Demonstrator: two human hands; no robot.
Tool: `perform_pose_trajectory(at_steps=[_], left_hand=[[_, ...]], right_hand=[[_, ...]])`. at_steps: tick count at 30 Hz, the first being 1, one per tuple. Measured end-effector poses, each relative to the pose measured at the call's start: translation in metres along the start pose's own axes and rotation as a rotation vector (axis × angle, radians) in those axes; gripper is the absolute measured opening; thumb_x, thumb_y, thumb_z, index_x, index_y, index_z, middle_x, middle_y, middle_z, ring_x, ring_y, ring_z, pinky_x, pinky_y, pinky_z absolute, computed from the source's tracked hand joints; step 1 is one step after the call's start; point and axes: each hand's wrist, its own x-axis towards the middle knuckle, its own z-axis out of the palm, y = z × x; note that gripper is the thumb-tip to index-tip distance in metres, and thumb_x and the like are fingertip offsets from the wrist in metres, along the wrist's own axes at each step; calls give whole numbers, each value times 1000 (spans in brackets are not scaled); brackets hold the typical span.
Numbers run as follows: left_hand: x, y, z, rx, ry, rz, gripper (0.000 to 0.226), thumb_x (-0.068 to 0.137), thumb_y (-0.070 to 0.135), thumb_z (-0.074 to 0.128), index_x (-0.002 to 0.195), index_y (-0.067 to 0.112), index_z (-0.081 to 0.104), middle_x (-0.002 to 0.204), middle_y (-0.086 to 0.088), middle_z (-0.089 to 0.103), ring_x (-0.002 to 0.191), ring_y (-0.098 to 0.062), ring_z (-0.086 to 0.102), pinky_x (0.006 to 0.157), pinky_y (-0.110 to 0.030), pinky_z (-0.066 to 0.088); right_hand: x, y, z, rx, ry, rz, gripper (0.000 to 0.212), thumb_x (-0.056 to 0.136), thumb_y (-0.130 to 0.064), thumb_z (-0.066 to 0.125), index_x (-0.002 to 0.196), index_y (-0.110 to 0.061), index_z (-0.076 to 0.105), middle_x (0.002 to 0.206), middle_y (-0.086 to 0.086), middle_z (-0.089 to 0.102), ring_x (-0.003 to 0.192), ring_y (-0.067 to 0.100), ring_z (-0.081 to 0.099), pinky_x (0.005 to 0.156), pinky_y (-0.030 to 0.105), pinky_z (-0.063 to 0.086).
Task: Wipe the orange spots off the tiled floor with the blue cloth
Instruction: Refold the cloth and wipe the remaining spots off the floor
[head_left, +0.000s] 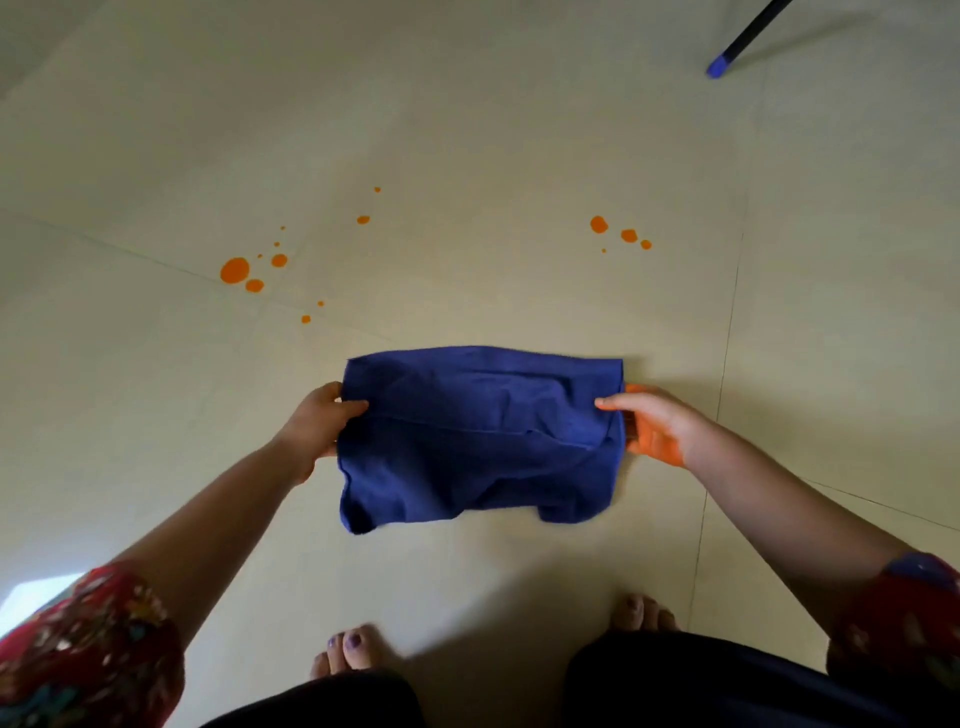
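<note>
Together, left fingers (356, 406) pinch blue cloth (478, 441); right fingers (614, 402) too.

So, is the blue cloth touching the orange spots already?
Apart. The head view shows bare tiled floor between the blue cloth and the orange spots.

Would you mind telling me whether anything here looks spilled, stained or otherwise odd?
Yes: orange spots are spilled on the floor, a bigger cluster to the left and a smaller one to the right. The palm of the right hand is also smeared orange where it holds the cloth.
</note>
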Motion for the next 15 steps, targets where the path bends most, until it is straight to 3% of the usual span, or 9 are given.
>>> perform_pose_trajectory(at_steps=[4, 6, 8, 9, 11, 12, 14, 15], left_hand=[[-6, -5, -2, 108, 108, 179, 41, 99, 11, 45, 135, 30, 41, 104, -10, 65, 92, -26, 61, 80, -37, 49], [-15, -2, -3, 92, 35, 338, 39, 101, 6, 37, 124, 34, 53, 105, -3, 67, 97, -22, 61, 83, -32, 48], [-25, 9, -7, -47, -28, 421, 46, 100, 1, 34, 100, 30, 69, 104, 3, 69, 100, -18, 61, 85, -26, 47], [-29, 15, -10, -126, -76, 430, 46, 100, 1, 35, 93, 27, 72, 100, 4, 71, 97, -16, 62, 82, -23, 48], [-35, 28, -18, -155, -154, 455, 27, 96, 7, 50, 97, 24, 71, 98, 5, 72, 93, -12, 65, 77, -19, 50], [-39, 33, -22, -71, -187, 471, 20, 91, 10, 61, 103, 24, 69, 101, 5, 72, 93, -10, 66, 76, -17, 50], [-39, 37, -29, 306, -115, 548, 39, 79, 9, 77, 112, 27, 66, 106, 7, 66, 94, -6, 63, 76, -14, 48], [-37, 38, -32, 477, -34, 595, 44, 77, 9, 78, 114, 29, 65, 107, 7, 64, 94, -8, 62, 77, -15, 46]], right_hand=[[-7, -6, -6, -231, 158, -17, 26, 98, -8, 50, 122, -18, 55, 100, 5, 64, 84, 24, 63, 69, 35, 54], [-13, -12, -5, -273, 253, -60, 22, 100, -12, 47, 120, -22, 46, 102, 6, 60, 79, 23, 61, 64, 34, 52], [-19, -23, -7, -174, 318, -186, 25, 100, -13, 48, 119, -28, 40, 96, 4, 59, 74, 19, 59, 60, 31, 49], [-23, -29, -11, -102, 309, -266, 26, 100, -12, 48, 118, -30, 43, 92, 4, 59, 75, 18, 59, 62, 30, 50], [-31, -39, -19, 10, 208, -379, 24, 101, -8, 43, 110, -25, 57, 92, 3, 62, 83, 19, 60, 71, 32, 52], [-35, -42, -22, 20, 143, -403, 27, 101, -6, 42, 104, -22, 64, 95, 2, 66, 90, 19, 61, 78, 34, 51], [-46, -45, -25, -108, 38, -440, 21, 97, -10, 53, 99, -20, 71, 99, -7, 70, 98, 11, 61, 89, 32, 47], [-51, -45, -25, -252, 7, -461, 14, 91, -15, 63, 100, -22, 72, 98, -13, 69, 94, 2, 60, 87, 24, 45]])
